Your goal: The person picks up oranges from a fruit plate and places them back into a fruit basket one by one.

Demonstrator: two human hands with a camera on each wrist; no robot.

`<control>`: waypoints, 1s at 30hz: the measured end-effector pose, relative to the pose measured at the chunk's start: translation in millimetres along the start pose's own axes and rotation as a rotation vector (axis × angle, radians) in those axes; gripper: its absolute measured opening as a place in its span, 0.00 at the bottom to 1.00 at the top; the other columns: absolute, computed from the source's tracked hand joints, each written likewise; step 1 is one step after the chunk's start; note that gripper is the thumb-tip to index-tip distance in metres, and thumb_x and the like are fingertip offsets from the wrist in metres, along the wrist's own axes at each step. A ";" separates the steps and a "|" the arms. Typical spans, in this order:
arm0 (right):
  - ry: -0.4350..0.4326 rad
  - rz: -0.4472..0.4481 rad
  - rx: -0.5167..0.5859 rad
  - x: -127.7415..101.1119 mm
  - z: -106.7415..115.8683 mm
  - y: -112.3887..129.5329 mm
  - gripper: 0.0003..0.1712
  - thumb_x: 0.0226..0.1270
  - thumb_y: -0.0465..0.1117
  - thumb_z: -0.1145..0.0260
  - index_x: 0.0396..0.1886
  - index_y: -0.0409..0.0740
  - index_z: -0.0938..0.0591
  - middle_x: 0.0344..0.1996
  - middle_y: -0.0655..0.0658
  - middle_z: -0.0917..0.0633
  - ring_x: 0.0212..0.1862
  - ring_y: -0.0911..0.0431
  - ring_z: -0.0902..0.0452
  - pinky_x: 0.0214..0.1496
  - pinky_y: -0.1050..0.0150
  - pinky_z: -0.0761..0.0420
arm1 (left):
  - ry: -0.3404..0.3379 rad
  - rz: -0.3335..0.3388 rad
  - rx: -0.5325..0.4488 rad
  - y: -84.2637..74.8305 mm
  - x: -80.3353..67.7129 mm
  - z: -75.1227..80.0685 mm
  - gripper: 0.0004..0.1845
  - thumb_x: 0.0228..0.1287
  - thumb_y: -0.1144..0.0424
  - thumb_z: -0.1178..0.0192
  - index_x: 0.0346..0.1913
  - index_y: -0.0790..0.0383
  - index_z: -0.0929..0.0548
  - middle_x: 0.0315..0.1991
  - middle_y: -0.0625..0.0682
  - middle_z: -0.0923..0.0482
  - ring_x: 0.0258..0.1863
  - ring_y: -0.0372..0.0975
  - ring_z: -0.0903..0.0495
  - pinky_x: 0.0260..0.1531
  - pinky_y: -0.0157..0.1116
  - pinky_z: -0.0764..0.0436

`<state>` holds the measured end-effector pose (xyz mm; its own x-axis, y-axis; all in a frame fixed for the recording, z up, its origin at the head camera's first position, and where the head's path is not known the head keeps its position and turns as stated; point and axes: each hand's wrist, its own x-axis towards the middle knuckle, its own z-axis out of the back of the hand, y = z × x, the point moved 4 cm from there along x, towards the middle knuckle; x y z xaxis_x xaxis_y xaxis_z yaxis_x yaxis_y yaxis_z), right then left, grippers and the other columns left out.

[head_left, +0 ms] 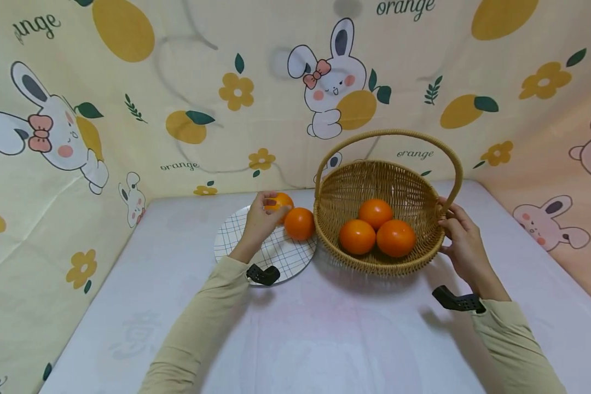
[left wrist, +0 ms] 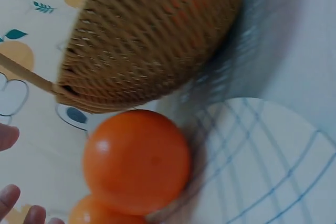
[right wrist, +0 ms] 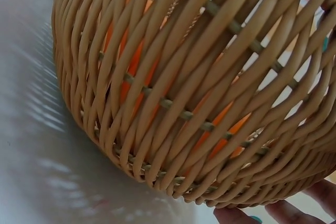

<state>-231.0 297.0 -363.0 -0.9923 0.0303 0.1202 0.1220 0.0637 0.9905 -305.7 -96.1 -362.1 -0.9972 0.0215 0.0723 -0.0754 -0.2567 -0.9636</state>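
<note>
On a white plate with a blue grid (head_left: 288, 260) lie two oranges, a front orange (head_left: 300, 224) and one behind it (head_left: 282, 202). My left hand (head_left: 259, 224) reaches over the plate at the rear orange, its fingers spread and partly covering it. In the left wrist view those fingertips (left wrist: 7, 200) stand apart from the front orange (left wrist: 137, 162). A woven wicker basket (head_left: 384, 178) leans toward me and holds three oranges. My right hand (head_left: 465, 241) grips its right rim near the foot of the handle, with fingertips (right wrist: 286, 212) under the weave.
The basket's tall arched handle (head_left: 391, 132) stands upright above it. A white-covered table (head_left: 325, 339) stretches in front. Behind and to both sides hangs a printed cloth (head_left: 256, 71) with rabbits and fruit. The plate's right edge lies close beside the basket.
</note>
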 end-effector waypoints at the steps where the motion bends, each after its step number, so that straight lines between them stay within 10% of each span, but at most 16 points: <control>1: -0.001 -0.002 -0.006 0.1 0.4 0.0 0.27 0.79 0.39 0.56 0.75 0.54 0.40 0.72 0.39 0.47 0.69 0.40 0.50 0.50 0.40 0.33 | -0.005 0.007 0.002 3.0 -0.3 -1.6 0.29 0.62 0.58 0.34 0.62 0.65 0.32 0.58 0.62 0.31 0.48 0.50 0.27 0.46 0.42 0.23; 5: -0.007 -0.008 -0.003 0.3 1.5 -0.6 0.26 0.79 0.40 0.55 0.74 0.54 0.39 0.71 0.40 0.47 0.67 0.41 0.49 0.49 0.42 0.30 | -0.040 0.017 0.012 13.9 -1.3 -7.8 0.30 0.61 0.58 0.33 0.61 0.67 0.31 0.58 0.63 0.32 0.49 0.51 0.27 0.49 0.43 0.24; 9: -0.005 -0.004 0.023 0.6 1.6 -1.8 0.26 0.79 0.40 0.54 0.74 0.53 0.39 0.71 0.39 0.46 0.67 0.42 0.48 0.38 0.64 0.20 | -0.080 0.039 0.027 21.5 -3.0 -14.2 0.30 0.60 0.57 0.32 0.60 0.66 0.32 0.58 0.64 0.34 0.49 0.51 0.29 0.51 0.43 0.26; 30: -0.014 0.006 0.037 0.3 1.1 -2.5 0.26 0.79 0.39 0.55 0.74 0.53 0.38 0.69 0.39 0.44 0.64 0.43 0.45 0.36 0.67 0.20 | -0.177 0.128 -0.030 34.7 -14.2 -52.8 0.34 0.55 0.56 0.28 0.61 0.59 0.34 0.63 0.66 0.49 0.59 0.57 0.35 0.58 0.51 0.31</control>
<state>-231.6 297.9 -365.5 -0.9911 0.0450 0.1252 0.1292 0.1006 0.9865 -294.1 -54.4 -410.2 -0.9836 -0.1803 -0.0093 0.0491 -0.2174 -0.9748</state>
